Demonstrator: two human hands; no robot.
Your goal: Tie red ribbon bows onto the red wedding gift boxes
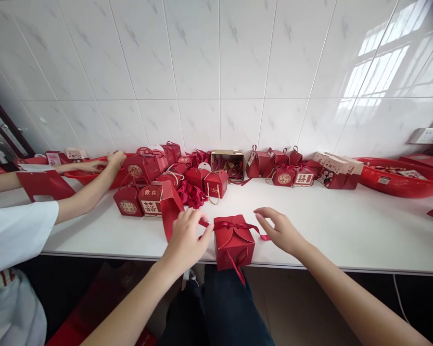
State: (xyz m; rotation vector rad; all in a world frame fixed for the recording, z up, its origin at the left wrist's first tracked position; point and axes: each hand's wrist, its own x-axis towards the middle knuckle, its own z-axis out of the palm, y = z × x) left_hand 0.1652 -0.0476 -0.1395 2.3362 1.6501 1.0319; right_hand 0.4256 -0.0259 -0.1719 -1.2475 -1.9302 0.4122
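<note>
A small red gift box (234, 245) sits at the table's front edge, its folded top closed. A red ribbon (234, 224) is tied in a bow across that top, and a twisted red cord handle (235, 266) hangs down its front. Left of the box, my left hand (189, 233) has its thumb and fingers apart, close to the ribbon's left end, which passes partly behind the fingers. My right hand (279, 230) hovers at the right with thumb and forefinger spread. The ribbon's right tail lies near its thumb, with nothing visible in its grasp.
Red gift boxes (128, 201) stand at left and along the wall. Loose red ribbons (192, 194) lie beside them. An open cardboard box (228, 154) holds more ribbon. Red basins (386, 180) stand at both sides. At left, a co-worker's arms (94, 192) reach over one basin.
</note>
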